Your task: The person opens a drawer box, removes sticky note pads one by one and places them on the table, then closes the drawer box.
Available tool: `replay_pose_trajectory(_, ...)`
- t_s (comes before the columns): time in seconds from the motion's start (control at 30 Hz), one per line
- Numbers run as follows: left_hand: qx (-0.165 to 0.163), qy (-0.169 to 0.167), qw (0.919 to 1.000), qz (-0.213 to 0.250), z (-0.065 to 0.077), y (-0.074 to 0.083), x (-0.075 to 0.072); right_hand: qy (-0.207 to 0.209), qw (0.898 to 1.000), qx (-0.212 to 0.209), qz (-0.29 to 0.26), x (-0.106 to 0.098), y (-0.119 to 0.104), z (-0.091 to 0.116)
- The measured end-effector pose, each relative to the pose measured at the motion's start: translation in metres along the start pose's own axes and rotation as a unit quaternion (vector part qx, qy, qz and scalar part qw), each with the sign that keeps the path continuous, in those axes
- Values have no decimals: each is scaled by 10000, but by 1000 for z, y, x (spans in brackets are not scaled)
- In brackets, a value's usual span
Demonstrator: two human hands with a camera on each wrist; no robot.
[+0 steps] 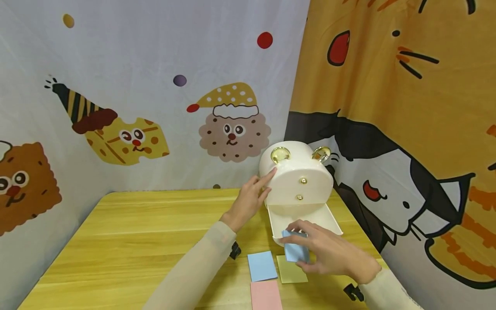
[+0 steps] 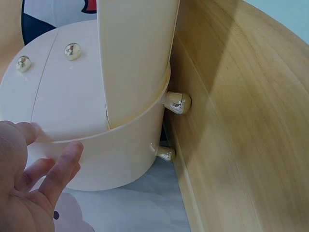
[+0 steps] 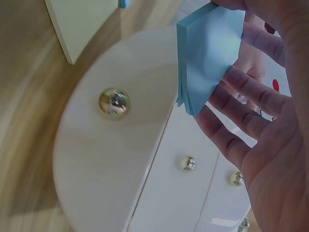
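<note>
A cream storage box with gold ears and round knobs stands at the table's back right. Its bottom drawer is pulled out toward me. My left hand touches the box's left side; in the left wrist view, the thumb lies by the front edge and the fingers along the side wall. Between thumb and fingers, my right hand pinches a blue sticky note pad just over the drawer's front edge. The right wrist view shows this pad edge-on, a few sheets splayed at one corner.
In front of the drawer lie a second blue pad, a yellow pad partly under my right hand, and a pink pad. Cartoon-printed cloth hangs behind and to the right of the wooden table.
</note>
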State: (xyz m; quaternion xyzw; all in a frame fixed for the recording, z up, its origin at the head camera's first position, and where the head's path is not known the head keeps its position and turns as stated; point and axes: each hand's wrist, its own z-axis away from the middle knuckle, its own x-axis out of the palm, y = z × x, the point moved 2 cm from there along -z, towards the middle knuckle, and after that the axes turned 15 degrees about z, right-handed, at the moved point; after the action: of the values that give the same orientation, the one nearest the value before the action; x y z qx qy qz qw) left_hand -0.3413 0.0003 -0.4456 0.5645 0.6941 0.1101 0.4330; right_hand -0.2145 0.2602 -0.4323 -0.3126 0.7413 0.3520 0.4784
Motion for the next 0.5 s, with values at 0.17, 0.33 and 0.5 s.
replay_pose_trajectory(0.17, 37, -3, 10000, 11, 0, 0, 0, 127, 9998, -156, -11, 4, -7, 3)
replay_pose_trajectory(0.33, 20, -48, 10000, 18, -1, 0, 0, 34, 9997, -221, -65, 10, -13, 8)
replay_pose_trajectory(0.5, 14, -69, 10000, 48, 0, 1, -1, -93, 9992, -322, -200, 19, -19, 12)
